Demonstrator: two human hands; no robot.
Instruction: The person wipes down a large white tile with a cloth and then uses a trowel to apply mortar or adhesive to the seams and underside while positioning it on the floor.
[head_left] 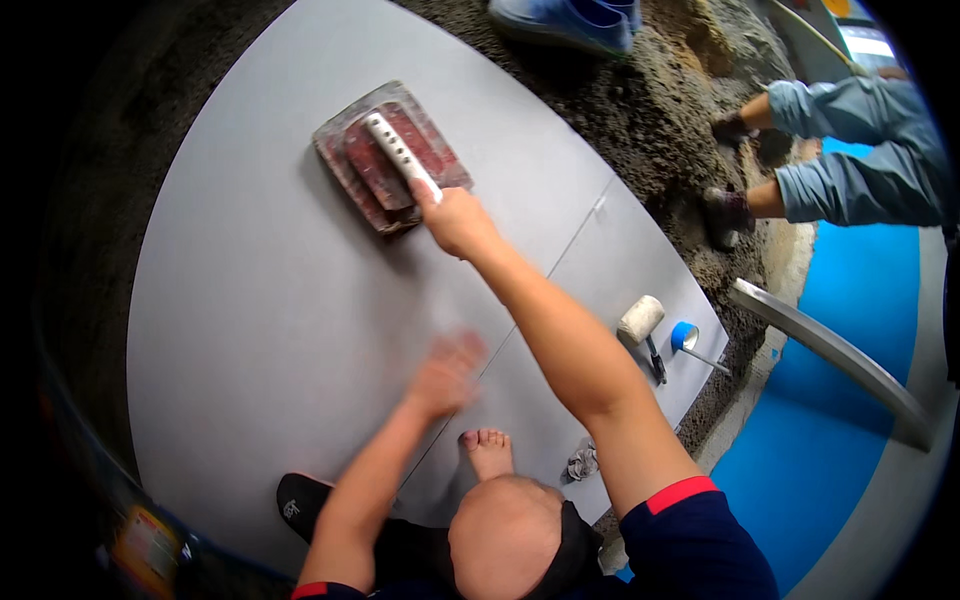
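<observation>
I observe the right grip closed around the white handle of a red-grey block tool over the grey slab. Left grip: blurred, opening I cannot tell. Mallet and blue roll lie well apart, rightward.

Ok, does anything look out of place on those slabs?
A crumpled wad lies on the grey slabs, apart from the mallet, looking like stray litter. A bare foot, unprotected, also seems odd.
</observation>
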